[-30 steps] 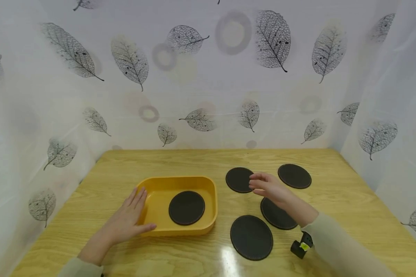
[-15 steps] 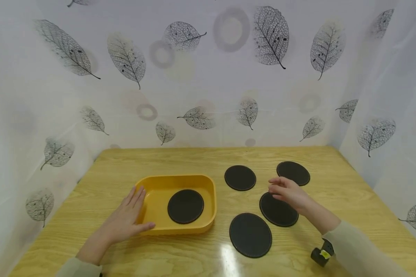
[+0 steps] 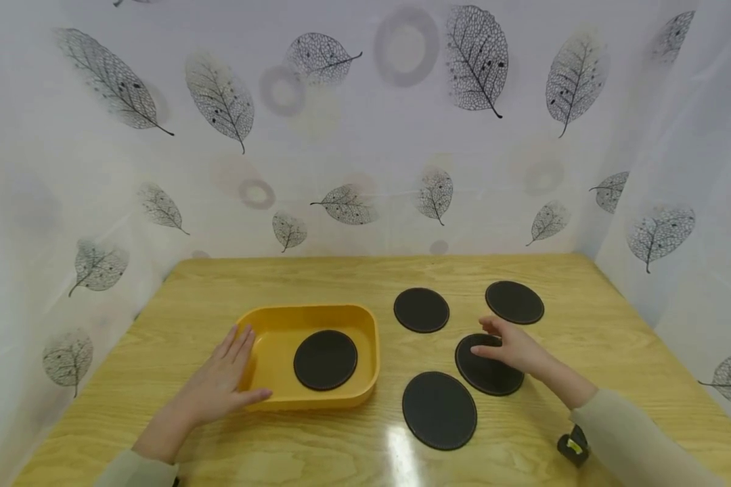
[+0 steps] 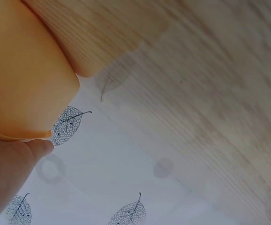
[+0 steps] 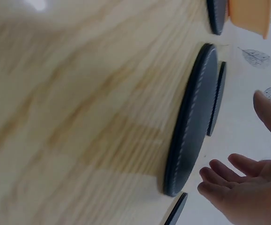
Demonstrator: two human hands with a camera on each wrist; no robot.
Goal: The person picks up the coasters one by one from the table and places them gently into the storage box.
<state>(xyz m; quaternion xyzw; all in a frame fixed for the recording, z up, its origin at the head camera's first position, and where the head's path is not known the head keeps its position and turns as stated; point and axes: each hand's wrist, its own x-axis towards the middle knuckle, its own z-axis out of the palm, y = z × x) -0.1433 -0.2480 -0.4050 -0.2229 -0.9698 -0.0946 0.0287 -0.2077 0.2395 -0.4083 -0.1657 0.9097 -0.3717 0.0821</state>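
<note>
In the head view, my left hand [image 3: 219, 379] rests on the left end of a yellow plastic tray [image 3: 311, 405], fingers straight along the rim and thumb at the front edge. Inside the tray lies a round black coaster [image 3: 325, 360]. My right hand [image 3: 518, 346] hovers over another black coaster [image 3: 487, 376] right of the tray, thumb and fingers spread apart. The right wrist view shows that stitched coaster [image 5: 191, 126] on the table, with a gap between it and the right hand [image 5: 252, 183]. Nothing is held there.
More black coasters lie on the wooden table [image 3: 268, 453]: one nearer the front [image 3: 440, 410], one behind [image 3: 422, 310] and one at the back right [image 3: 514, 302]. A leaf-patterned white curtain [image 3: 365, 135] encloses the back and sides.
My right hand has moved right and nearer, from beside the back coaster to above the middle one, its thumb and fingers now wider apart. The left hand stays on the tray.
</note>
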